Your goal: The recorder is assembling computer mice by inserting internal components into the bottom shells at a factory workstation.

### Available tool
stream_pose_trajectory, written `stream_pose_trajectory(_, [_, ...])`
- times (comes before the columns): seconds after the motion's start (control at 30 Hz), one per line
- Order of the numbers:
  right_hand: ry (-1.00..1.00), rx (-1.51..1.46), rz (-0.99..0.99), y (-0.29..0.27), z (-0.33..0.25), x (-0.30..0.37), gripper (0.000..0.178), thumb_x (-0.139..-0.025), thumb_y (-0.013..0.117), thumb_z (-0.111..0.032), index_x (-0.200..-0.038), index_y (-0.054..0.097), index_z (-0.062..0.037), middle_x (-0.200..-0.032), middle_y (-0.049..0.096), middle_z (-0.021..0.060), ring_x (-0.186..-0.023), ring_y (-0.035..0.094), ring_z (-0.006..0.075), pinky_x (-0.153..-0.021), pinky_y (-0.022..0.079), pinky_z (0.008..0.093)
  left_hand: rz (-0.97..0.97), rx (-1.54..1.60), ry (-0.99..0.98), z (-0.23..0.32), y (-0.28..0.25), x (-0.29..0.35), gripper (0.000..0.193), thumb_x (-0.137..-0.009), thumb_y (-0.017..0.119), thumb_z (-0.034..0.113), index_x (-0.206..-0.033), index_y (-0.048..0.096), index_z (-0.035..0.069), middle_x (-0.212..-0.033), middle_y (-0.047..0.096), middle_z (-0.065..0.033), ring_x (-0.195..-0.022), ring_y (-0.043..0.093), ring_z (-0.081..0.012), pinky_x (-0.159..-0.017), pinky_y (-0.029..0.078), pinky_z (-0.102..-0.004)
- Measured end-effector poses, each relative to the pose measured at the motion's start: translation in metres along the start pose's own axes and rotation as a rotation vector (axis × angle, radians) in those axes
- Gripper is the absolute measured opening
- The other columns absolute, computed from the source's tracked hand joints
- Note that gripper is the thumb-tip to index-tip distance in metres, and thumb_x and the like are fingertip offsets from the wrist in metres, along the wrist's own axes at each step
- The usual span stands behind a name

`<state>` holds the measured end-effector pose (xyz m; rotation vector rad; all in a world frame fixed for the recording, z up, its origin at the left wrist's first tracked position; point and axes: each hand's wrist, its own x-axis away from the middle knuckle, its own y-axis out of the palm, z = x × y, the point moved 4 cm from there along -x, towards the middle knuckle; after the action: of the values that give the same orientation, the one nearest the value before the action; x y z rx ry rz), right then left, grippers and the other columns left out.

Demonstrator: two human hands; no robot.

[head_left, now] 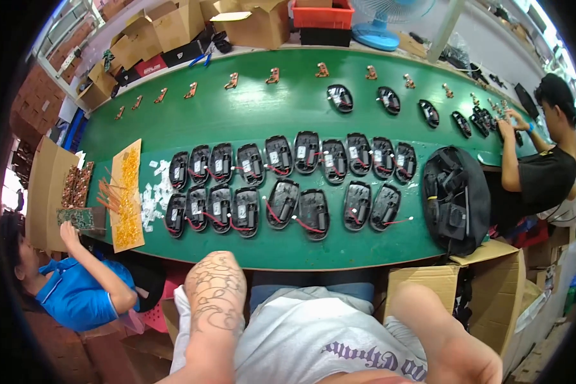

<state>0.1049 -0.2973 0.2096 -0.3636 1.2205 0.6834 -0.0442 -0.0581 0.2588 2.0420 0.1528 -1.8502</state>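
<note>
Both my arms are bent and drawn in at the lower edge; my hands are not in view. My tattooed left arm (216,291) shows at the table's near edge, and my right arm (429,317) is bent beside an open carton. Nearest to them on the green table (262,256) lie two rows of black oval plastic housings (313,214), open side up. Red wires with small white connectors trail from many of them. Farther off, glossy black housings (340,98) lie spaced out in a line, and small copper-coloured parts (272,75) are set along the far side.
At left lie white pieces (152,201) and a cardboard sheet of small amber parts (128,198). A black bag-like holder (456,201) holds dark parts at right. Co-workers sit at left (86,288) and right (537,173). Cartons (249,25), a red bin (323,14) and a blue fan (376,35) stand behind.
</note>
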Motion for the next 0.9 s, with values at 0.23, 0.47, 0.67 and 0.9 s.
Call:
stream_pose_trajectory(0.23, [0.041, -0.216, 0.438, -0.011, 0.041, -0.004, 0.026, -0.092, 0.062, -0.030, -0.103, 0.062, -0.0063, -0.068, 0.054, -0.0028, -0.061, 0.048, 0.0149, -0.066, 0.044, 0.0364, -0.272, -0.238, -0.181, 0.007, -0.050, 0.076, 0.018, -0.099, 0.053, 0.013, -0.113, 0.059, 0.004, -0.123, 0.056, -0.0080, -0.116, 0.052, -0.0253, -0.110, 0.040, -0.0409])
stream_pose_trajectory(0.47, [0.364, 0.246, 0.370, -0.060, 0.036, 0.065, 0.030, -0.098, 0.048, -0.019, -0.105, 0.062, 0.0071, -0.067, 0.057, 0.0119, -0.068, 0.063, 0.0249, -0.067, 0.053, 0.0368, -0.744, -0.629, -0.389, -0.013, -0.054, 0.099, 0.009, -0.095, 0.060, 0.020, -0.091, 0.062, 0.013, -0.099, 0.059, 0.0001, -0.093, 0.057, -0.0211, -0.101, 0.043, -0.0420])
stream_pose_trajectory(0.67, [1.022, 0.904, 0.036, -0.081, 0.059, 0.134, 0.023, -0.093, 0.053, -0.007, -0.108, 0.067, 0.0044, -0.080, 0.070, 0.0134, -0.064, 0.065, 0.0213, -0.065, 0.054, 0.0326, -0.685, -0.784, -0.464, -0.080, -0.042, 0.151, 0.009, -0.082, 0.073, 0.012, -0.090, 0.072, 0.014, -0.096, 0.070, 0.0036, -0.093, 0.066, -0.0217, -0.102, 0.043, -0.0449])
stream_pose_trajectory(0.9, [1.293, 0.910, -0.723, -0.030, 0.073, 0.242, 0.025, -0.087, 0.068, -0.010, -0.111, 0.070, -0.0043, -0.131, 0.061, 0.0133, -0.131, 0.049, 0.0375, -0.108, 0.040, 0.0458, -1.069, -0.852, -0.740, -0.128, -0.029, 0.247, 0.044, -0.083, 0.075, 0.018, -0.126, 0.066, 0.023, -0.139, 0.056, -0.0034, -0.134, 0.048, -0.0273, -0.114, 0.025, -0.0671])
